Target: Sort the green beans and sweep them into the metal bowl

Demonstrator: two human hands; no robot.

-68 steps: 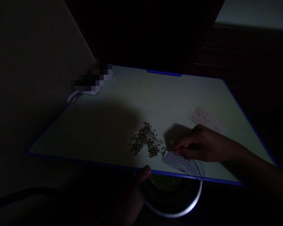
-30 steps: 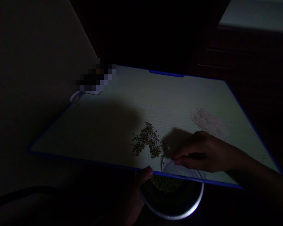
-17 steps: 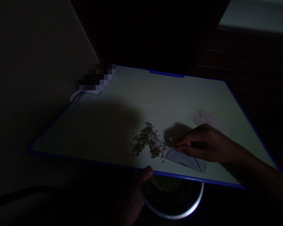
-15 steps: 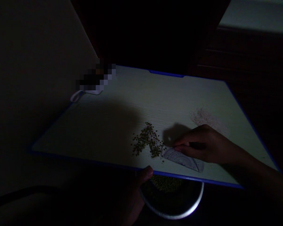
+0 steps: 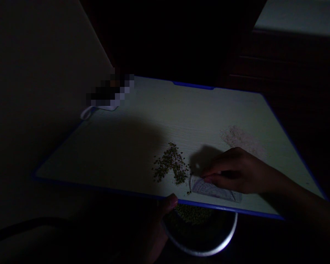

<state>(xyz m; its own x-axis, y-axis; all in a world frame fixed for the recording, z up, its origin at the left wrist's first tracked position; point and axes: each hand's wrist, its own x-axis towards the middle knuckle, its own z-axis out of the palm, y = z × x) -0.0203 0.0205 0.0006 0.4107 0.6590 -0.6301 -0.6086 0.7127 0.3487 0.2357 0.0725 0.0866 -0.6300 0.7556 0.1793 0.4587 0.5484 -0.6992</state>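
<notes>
1. Although the room is dark, a pale board (image 5: pixel 187 110) with blue edging shows across the middle, and the work on it looks partway: a pale heap (image 5: pixel 243 139) lies apart at the right, while a heap of green grains (image 5: pixel 166 167) with pale bits among them seems left to deal with.
2. A metal-rimmed pot (image 5: pixel 209 253) sits below the near edge, partly hidden by it; green grains in the pot (image 5: pixel 194 214) suggest that a good share is already done.
3. The right hand (image 5: pixel 236 170) reaches in from the right, wrist low and knuckles raised above the board, thumb and forefinger pinched together on a clear protractor.
4. The left hand (image 5: pixel 159 225) is beside the pot, thumb over the board's near edge; its other fingers are hidden, so their hold cannot be told.
5. That protractor (image 5: pixel 213 192) lies tilted or nearly flat, I cannot tell which, just right of the green heap.
6. A few stray grains (image 5: pixel 189 192) lie near its left end, apart from the heap.
</notes>
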